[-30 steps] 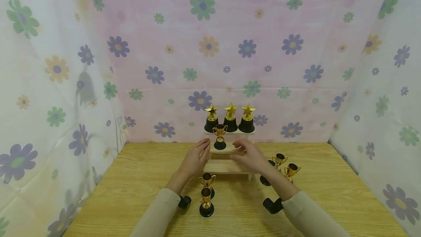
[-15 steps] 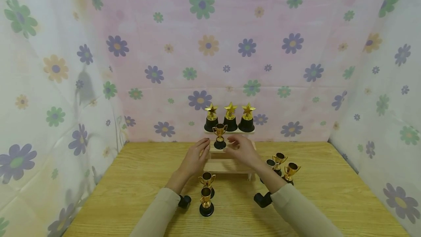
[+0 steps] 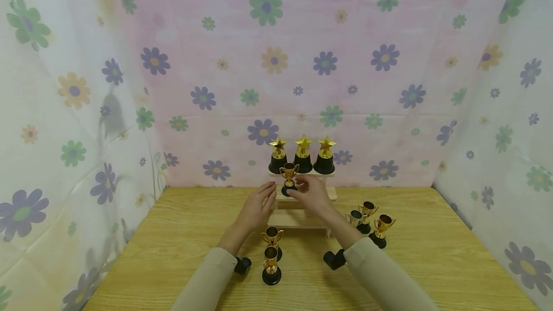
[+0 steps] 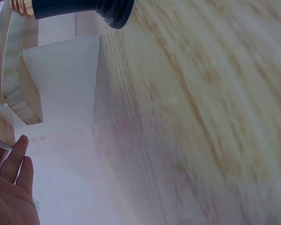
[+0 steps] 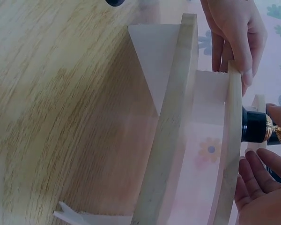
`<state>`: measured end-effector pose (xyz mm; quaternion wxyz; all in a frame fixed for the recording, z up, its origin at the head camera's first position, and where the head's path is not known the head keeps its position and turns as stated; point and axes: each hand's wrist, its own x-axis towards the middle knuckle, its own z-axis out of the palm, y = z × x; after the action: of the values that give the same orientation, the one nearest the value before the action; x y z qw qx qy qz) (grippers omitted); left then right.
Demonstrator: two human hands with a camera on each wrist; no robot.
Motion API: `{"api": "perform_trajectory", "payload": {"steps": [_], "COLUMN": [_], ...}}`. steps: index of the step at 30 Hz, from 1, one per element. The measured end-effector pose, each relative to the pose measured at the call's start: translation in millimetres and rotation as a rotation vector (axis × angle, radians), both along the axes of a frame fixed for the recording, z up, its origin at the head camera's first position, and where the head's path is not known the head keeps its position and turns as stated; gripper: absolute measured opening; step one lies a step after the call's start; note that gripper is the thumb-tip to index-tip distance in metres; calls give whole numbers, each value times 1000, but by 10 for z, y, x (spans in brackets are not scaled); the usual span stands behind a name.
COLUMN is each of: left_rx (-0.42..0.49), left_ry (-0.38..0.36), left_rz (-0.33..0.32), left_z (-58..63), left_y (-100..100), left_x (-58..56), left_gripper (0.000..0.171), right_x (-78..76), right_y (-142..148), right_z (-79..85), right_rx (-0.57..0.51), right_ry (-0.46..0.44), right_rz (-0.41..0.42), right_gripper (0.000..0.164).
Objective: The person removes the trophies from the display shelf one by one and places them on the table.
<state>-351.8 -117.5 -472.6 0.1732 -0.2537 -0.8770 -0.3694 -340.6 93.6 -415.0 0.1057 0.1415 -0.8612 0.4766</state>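
Observation:
A small gold trophy cup point(image 3: 288, 173) with a black base stands upright on the middle step of a pale wooden tiered stand point(image 3: 298, 218). My left hand point(image 3: 254, 208) rests its straight fingers at the stand's left end; the left wrist view also shows these fingers point(image 4: 15, 164) beside the step ends. My right hand point(image 3: 314, 198) is just right of the cup, its thumb at the black base. In the right wrist view, its relaxed fingers point(image 5: 255, 171) show a gap from the base. Several star trophies point(image 3: 303, 163) line the top step.
Two gold trophy cups point(image 3: 271, 267) stand in front of the stand on the left. To the right are a silver cup point(image 3: 355, 218) and two gold cups point(image 3: 382, 224). Floral cloth point(image 3: 276, 95) hangs behind and beside the wooden table point(image 3: 186, 253).
My right hand has moved left along the middle step until its thumb came to the cup's base. My left hand and the trophies have stayed in place.

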Motion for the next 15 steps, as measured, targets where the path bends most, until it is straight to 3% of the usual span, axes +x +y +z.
{"api": "perform_trajectory", "payload": {"steps": [15], "left_rx": [2], "left_ry": [24], "left_rz": [-4], "left_z": [-10], "left_y": [6], "left_x": [-5], "left_gripper": [44], "right_x": [-81], "right_y": [-74], "right_z": [-37], "right_rx": [-19], "right_ry": [-3], "right_rz": [-26], "right_gripper": [34]}}
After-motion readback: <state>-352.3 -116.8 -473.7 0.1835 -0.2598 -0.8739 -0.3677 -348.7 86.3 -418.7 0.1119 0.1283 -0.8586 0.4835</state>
